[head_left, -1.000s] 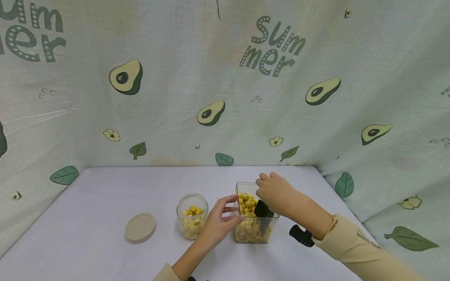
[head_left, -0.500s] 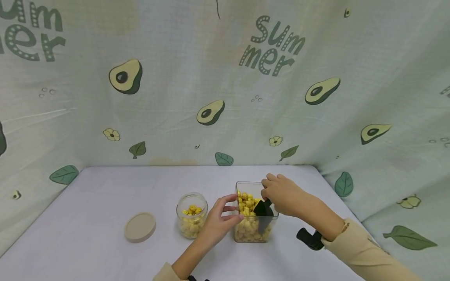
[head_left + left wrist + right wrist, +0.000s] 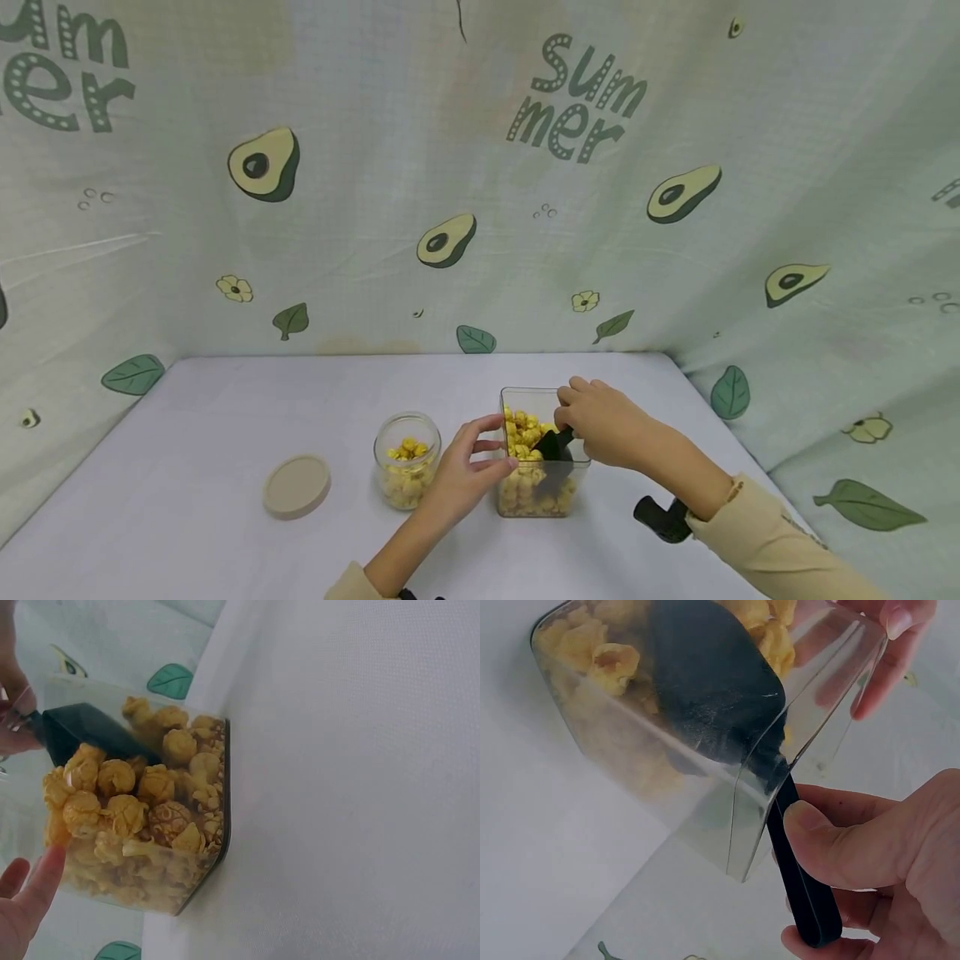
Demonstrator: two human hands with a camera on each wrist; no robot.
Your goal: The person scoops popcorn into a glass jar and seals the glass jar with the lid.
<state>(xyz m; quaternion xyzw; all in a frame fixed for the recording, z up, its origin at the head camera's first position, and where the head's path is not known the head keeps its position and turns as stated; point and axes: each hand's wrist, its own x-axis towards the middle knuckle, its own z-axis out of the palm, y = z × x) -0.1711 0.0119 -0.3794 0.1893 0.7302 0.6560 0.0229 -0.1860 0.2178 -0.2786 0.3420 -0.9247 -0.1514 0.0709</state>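
Observation:
A clear square container (image 3: 504, 492) stands on the table, partly filled with yellow popcorn (image 3: 120, 814). My right hand (image 3: 611, 423) holds a black scoop (image 3: 712, 682) by its handle, thumb on one side and fingers curled round the other. The scoop's blade sits down among the popcorn, its neck right at the rim in the right wrist view. My left hand (image 3: 467, 473) touches the container's left side with spread, fairly straight fingers and thumb at the front corner. Left of that hand is a round glass jar (image 3: 408, 423), also holding popcorn, without a lid on it.
A round beige lid (image 3: 297, 487) lies on the white table (image 3: 225, 433) at the left. Behind the table hangs a pale cloth (image 3: 360, 100) printed with avocados and leaves. A black wrist device (image 3: 663, 518) sticks out below my right wrist.
My right hand has shifted slightly right and down, tilting the scoop's handle toward the container's right side as its blade turns leftward in the popcorn. My left hand keeps its place.

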